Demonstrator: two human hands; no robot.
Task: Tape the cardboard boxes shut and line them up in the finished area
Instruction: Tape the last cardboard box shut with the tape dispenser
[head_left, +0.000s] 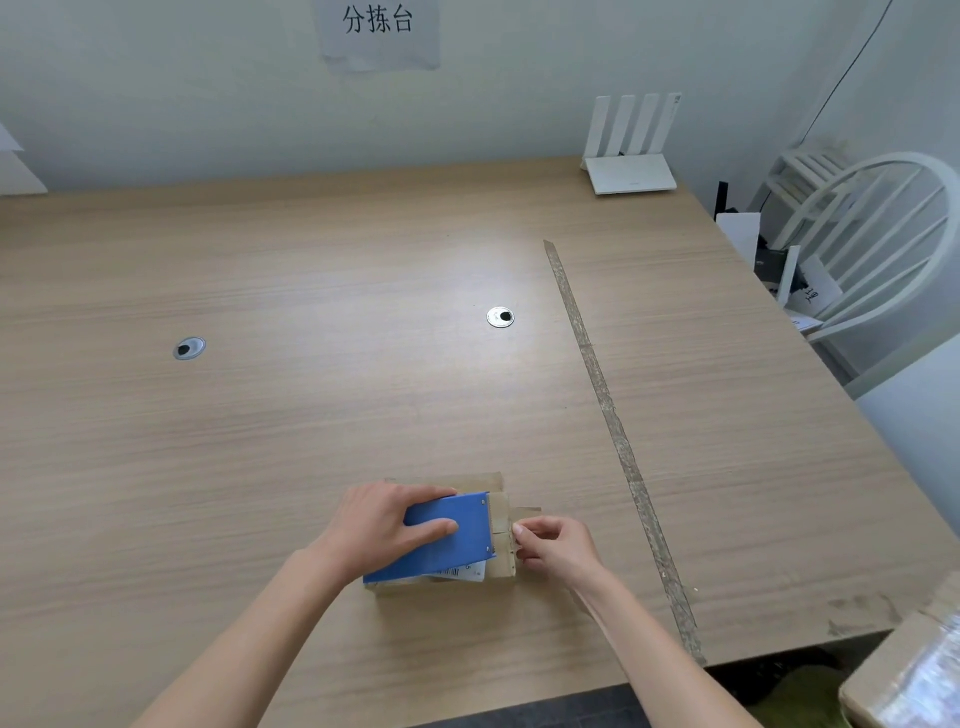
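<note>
Half-hidden box (498, 564), perhaps taped.

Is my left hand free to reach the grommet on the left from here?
Probably not yet: the left hand is holding the blue dispenser on the box. The table toward the grommet is bare.

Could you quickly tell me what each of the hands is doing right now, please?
Left hand: grips the blue tape dispenser on top of the cardboard box.
Right hand: pinches the tape end at the box's right edge.
</note>
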